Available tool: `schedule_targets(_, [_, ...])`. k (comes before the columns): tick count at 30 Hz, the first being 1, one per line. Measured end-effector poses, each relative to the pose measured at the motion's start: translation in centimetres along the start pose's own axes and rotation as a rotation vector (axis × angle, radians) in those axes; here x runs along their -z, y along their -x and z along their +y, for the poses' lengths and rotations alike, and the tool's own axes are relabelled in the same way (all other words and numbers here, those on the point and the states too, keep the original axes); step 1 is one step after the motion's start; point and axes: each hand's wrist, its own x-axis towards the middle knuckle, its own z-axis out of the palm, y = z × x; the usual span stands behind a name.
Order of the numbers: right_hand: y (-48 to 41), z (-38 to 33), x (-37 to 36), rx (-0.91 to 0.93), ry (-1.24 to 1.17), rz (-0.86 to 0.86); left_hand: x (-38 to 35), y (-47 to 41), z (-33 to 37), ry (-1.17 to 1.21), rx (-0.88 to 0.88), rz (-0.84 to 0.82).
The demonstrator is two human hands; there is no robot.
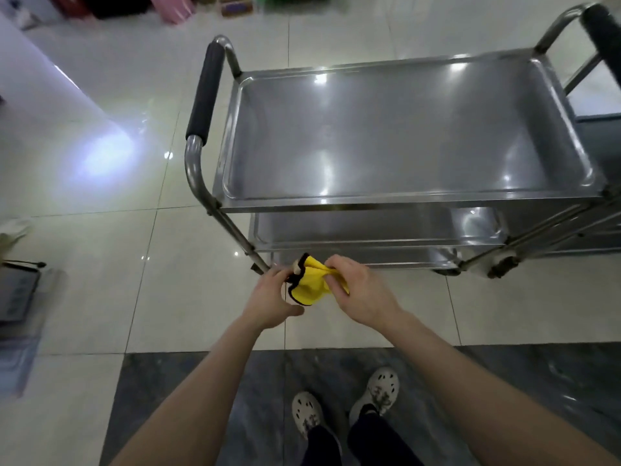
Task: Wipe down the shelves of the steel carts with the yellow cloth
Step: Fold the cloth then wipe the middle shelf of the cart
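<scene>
left hand [273,297]: grips one end of the yellow cloth [307,285], fingers curled round the bunched edge with the black trim; the thumb sticks out below, off the fabric.
right hand [364,294]: pinches the other end of the cloth, fingertips closed on a twisted yellow corner.
yellow cloth: crumpled, held in the air between both hands, in front of the cart and touching none of its shelves; it hangs above the pale floor near the cart's near left leg.
cart [215,183]: steel, standing just beyond the hands, its long side toward the person.
top shelf [403,129]: a shallow steel tray with a raised rim, shiny with lamp reflections.
lower shelf [369,227]: shows under the front rim of the top shelf; a thin steel edge shows below it again.
handle [205,92]: a curved steel tube at the cart's left end, with a black foam sleeve.
second handle [599,35]: the same kind, at the right end, partly cut off by the picture's edge.
wheel [504,265]: at the near right corner, on the floor.
floor [100,264]: glossy pale tiles, with a bright patch of glare on the left.
dark strip [201,381]: a band of grey stone under the person.
shoes [307,412]: pale clogs with holes, standing on the dark strip, dark trousers above them.
left edge: a dark flat thing, too blurred to tell what it is.
</scene>
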Motion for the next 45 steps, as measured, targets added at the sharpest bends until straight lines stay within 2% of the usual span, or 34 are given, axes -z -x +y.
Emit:
schedule_targets(4, [0.1,0.3,-2.7,-0.041,-0.012,0.022,-0.7,-1.4,-2.1,0.028,-0.040,0.076])
schedule_targets(10, [-1.6,3.3,-6.8,-0.225,-0.122,0.169,-1.9,-3.6,-5.5,0.159,0.080,0.103])
schedule_targets(14, [-4.4,7.1,-10.0,-0.401,-0.159,0.124,-2.6,-7.1,-7.2,0.171,0.033,0.169])
schedule_targets(18, [-7.7,11.6,-13.0,-0.469,-0.078,0.072,-2.7,-12.6,-8.3,0.156,0.027,0.267])
schedule_targets(24, [-15.7,16.9,-15.2,-0.420,-0.253,0.378,-0.5,-22.9,-8.9,0.120,-0.235,0.489])
schedule_targets(26, [-18.4,19.2,-16.9,-0.434,-0.134,0.313,-0.8,-26.0,-9.7,0.049,-0.254,0.472])
schedule_targets(28, [-19.7,21.4,-18.8,-0.390,0.196,0.207,-2.5,-27.7,-11.5,0.051,-0.245,0.497])
schedule_targets(30, [-19.8,22.4,-20.7,-0.239,0.457,0.257,-4.8,-27.7,-14.0,0.116,-0.300,0.659])
schedule_targets(32, [-19.9,22.9,-23.2,-0.031,0.487,0.348,-7.9,-26.8,-17.0,0.185,-0.336,0.863])
schedule_targets(33, [-20.2,22.9,-24.7,0.030,0.499,0.337,-9.3,-26.2,-18.6,0.216,-0.327,0.963])
schedule_targets(36, [-22.3,22.5,-28.1,0.041,0.616,0.222,-11.6,-26.0,-22.9,0.349,-0.221,1.269])
schedule_targets(38, [-23.6,22.9,-29.6,0.012,0.700,0.185,-11.4,-26.9,-24.6,0.479,-0.195,1.406])
schedule_targets(39, [-23.8,23.2,-30.0,0.005,0.733,0.191,-10.9,-27.4,-25.2,0.550,-0.217,1.427])
schedule_targets(41, [-23.7,23.5,-30.4,0.003,0.768,0.227,-9.1,-27.9,-25.2,0.667,-0.329,1.348])
schedule_targets(45, [-23.4,23.1,-29.2,-0.006,0.714,0.159,-4.3,-28.5,-24.0,0.820,-0.441,0.965])
